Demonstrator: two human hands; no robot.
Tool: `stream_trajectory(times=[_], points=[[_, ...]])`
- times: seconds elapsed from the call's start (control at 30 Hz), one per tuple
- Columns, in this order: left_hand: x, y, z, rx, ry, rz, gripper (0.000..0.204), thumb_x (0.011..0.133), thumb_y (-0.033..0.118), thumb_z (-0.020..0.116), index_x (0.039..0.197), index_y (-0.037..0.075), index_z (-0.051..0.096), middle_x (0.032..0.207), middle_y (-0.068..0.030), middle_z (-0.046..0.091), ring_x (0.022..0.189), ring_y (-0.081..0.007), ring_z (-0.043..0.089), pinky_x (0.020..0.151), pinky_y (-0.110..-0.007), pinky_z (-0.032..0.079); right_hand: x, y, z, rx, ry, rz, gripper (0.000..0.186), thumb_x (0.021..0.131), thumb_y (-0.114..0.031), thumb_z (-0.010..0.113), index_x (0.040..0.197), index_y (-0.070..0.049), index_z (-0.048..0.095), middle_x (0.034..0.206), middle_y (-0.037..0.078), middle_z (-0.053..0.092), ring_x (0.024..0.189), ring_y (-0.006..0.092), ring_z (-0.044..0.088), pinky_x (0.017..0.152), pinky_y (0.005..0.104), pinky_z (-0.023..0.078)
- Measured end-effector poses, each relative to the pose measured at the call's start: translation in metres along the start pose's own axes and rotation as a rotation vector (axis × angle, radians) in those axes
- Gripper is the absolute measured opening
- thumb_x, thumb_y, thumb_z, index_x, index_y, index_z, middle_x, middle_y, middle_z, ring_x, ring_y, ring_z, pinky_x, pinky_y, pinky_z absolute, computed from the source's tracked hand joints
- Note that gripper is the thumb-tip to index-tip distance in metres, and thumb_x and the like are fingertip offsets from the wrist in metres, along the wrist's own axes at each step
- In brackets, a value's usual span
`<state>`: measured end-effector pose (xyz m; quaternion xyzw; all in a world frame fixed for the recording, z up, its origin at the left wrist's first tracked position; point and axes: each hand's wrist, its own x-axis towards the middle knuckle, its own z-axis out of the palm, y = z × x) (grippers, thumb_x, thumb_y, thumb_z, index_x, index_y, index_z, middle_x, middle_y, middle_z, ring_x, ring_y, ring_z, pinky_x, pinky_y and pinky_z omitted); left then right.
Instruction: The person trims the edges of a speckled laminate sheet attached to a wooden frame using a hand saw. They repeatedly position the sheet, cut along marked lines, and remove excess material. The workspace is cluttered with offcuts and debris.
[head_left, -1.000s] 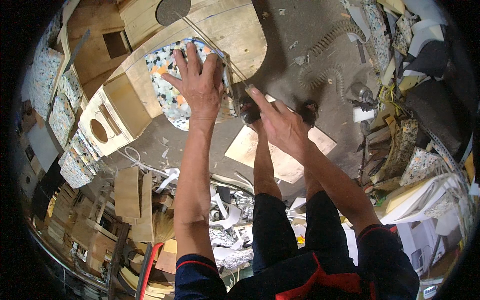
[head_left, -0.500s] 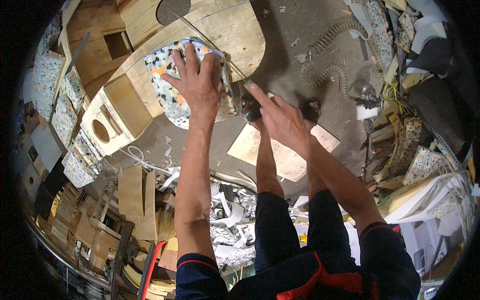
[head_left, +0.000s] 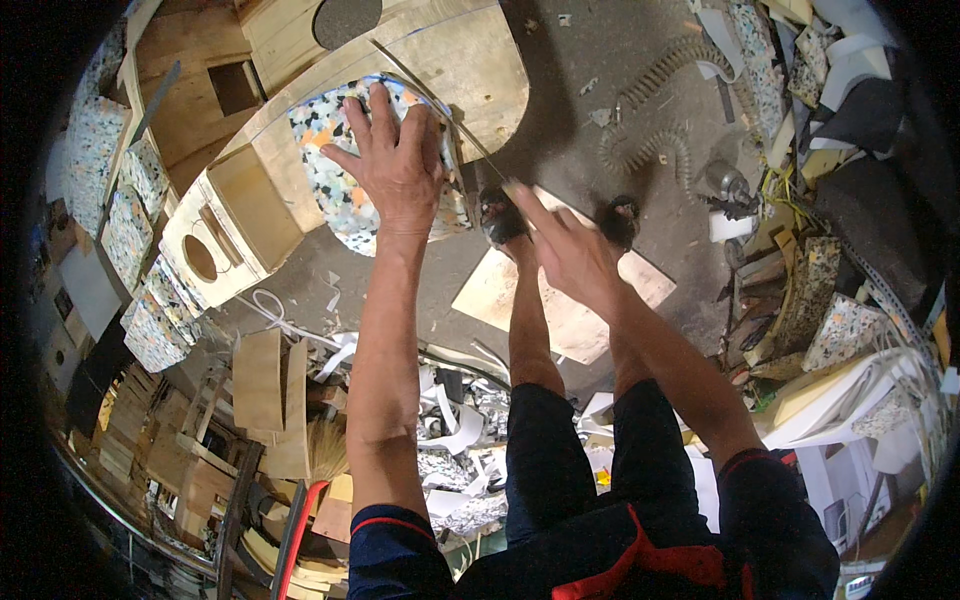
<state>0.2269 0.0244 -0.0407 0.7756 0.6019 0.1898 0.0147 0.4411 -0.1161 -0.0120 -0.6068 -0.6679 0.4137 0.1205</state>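
My left hand (head_left: 398,178) lies with fingers spread on a block of speckled multicoloured foam (head_left: 335,205), pressing it onto a curved plywood frame (head_left: 485,75). My right hand (head_left: 570,245) is closed round the handle end of a long thin knife (head_left: 408,73). The blade slants up and left from that hand, running along the foam's right edge beside my left fingertips. The handle is mostly hidden inside my fist. A blue line shows along the foam's upper edge.
On the floor by my feet lies a flat light board (head_left: 500,290). A coiled hose (head_left: 650,150) rests to the right, near heaped foam and sheet scraps (head_left: 845,330). Wood offcuts (head_left: 180,460) and a broom (head_left: 325,450) are at lower left. White and silvery scraps (head_left: 455,430) lie below.
My right hand has drawn the knife slightly down and to the right, so the blade tip sits lower along the foam's edge. My left hand stays in place on the foam.
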Motion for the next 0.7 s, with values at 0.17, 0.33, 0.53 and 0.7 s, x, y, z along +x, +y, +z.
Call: stream_trajectory(times=[0.17, 0.33, 0.53, 0.7], points=[[-0.005, -0.002, -0.005, -0.001, -0.037, -0.001, 0.042, 0.082, 0.012, 0.076, 0.120, 0.022, 0.062, 0.152, -0.0120, 0.046, 0.145, -0.0446, 0.035, 0.103, -0.079, 0.019, -0.081, 0.030, 0.010, -0.012, 0.003, 0.016, 0.069, 0.094, -0.011, 0.061, 0.157, -0.014, 0.033, 0.097, 0.021, 0.063, 0.085, 0.0404, 0.066, 0.073, 0.0491, 0.057], [-0.007, -0.008, -0.005, -0.117, 0.045, -0.025, 0.030, 0.089, 0.019, 0.072, 0.116, 0.013, 0.059, 0.148, -0.0140, 0.048, 0.143, -0.0445, 0.038, 0.104, -0.082, 0.015, -0.095, 0.052, 0.002, 0.050, 0.206, -0.005, 0.061, 0.096, -0.009, 0.055, 0.155, -0.009, 0.038, 0.120, 0.026, 0.064, 0.104, 0.0410, 0.066, 0.082, 0.0452, 0.057], [-0.019, -0.006, -0.019, -0.127, 0.019, -0.171, 0.036, 0.101, 0.015, 0.053, 0.135, 0.005, 0.053, 0.149, -0.0164, 0.047, 0.145, -0.0372, 0.039, 0.113, -0.071, 0.016, -0.059, 0.040, -0.053, -0.044, 0.094, -0.168, 0.061, 0.096, -0.009, 0.057, 0.155, -0.009, 0.038, 0.129, 0.026, 0.062, 0.102, 0.0438, 0.067, 0.080, 0.0465, 0.058], [-0.022, -0.003, -0.023, -0.117, -0.050, -0.167, 0.042, 0.103, 0.019, 0.050, 0.143, 0.007, 0.048, 0.153, -0.0152, 0.042, 0.147, -0.0357, 0.035, 0.114, -0.072, 0.014, -0.026, 0.033, -0.077, -0.052, -0.008, -0.251, 0.066, 0.096, -0.010, 0.059, 0.157, -0.018, 0.036, 0.121, 0.026, 0.065, 0.099, 0.0450, 0.068, 0.075, 0.0479, 0.057]])
